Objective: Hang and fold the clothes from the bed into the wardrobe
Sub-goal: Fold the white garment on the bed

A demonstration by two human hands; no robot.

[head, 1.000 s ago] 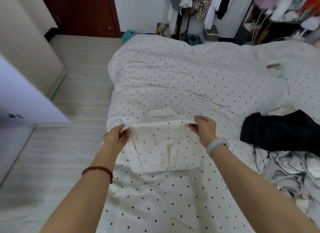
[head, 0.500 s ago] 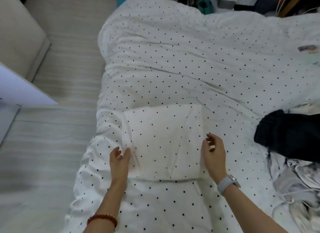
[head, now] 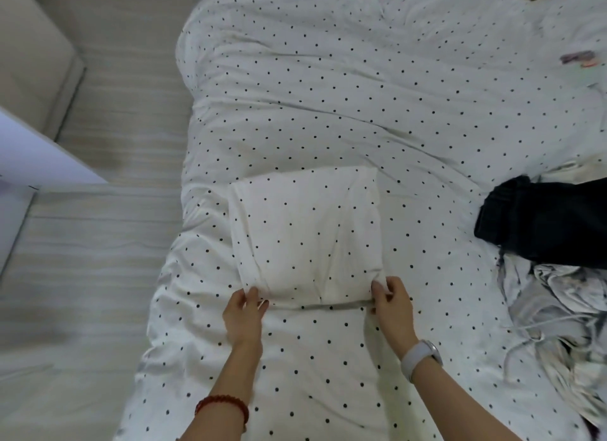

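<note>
Matt white cotton-like duvet cover with small black dots (head: 361,95), softly creased all over. Folded white garment of thin, matt cloth (head: 305,233) at near centre, sheer enough to let dots through. Thick, matt black fabric garment (head: 542,223) at right. Rumpled grey-and-white printed cloth (head: 558,302) at near right, faintly sheeny. Smooth pale plastic-looking wristband (head: 422,355). Glossy red bead bracelet (head: 223,404). Pale striped wood-look floor (head: 82,276) at left, slight sheen.
</note>
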